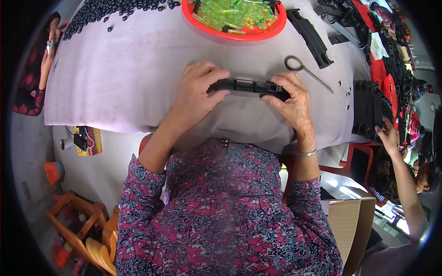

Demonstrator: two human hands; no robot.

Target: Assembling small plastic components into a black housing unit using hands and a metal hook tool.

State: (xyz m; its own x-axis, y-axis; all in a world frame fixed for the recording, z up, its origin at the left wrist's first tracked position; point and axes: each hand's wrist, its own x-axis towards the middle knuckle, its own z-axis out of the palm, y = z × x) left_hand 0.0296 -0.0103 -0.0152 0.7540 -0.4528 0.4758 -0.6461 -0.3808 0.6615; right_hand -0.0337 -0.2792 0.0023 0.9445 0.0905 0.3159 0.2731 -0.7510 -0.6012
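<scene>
The held piece is coloured black, broken by a pale grey strip. The table is draped in plain lilac-grey. Translucent green and yellow pieces are ringed by a bright red basin. Black is shared by the beads, the long part and the stacked parts. The garment is patterned in pink, navy and grey; the cardboard box is toned tan.

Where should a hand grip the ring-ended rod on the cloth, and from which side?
Probably its ring, by the right hand once free, from the near side: the broad loop lies just beyond that hand; the thin shaft slants rightward.
</scene>
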